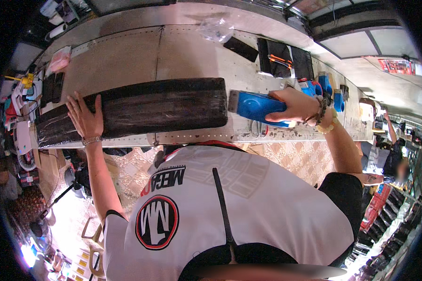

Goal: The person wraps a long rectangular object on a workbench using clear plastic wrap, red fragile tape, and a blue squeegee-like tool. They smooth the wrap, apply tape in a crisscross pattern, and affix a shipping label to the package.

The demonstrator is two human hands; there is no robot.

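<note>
A long, dark, streaked strip (161, 107), its material unclear, lies across the metal-topped bench (186, 52) before me. My left hand (85, 117) rests flat on its left part, fingers spread and nothing gripped. Just beyond the strip's right end, my right hand (295, 105) is closed around a blue handheld tool (255, 105) with a grey front end. The grey end points left and is close to the strip; a narrow gap shows between them. Under the blue tool, partly hidden, are scissors (258, 129) with some red on them.
An orange utility knife (280, 61) lies on black pouches beside a flat black rectangle (241, 49). Clear plastic (216, 30) is at the far edge. Blue tape dispensers (325, 83) stand right, past my right hand. A pink packet (60, 59) lies left. Another person (395, 151) is at far right.
</note>
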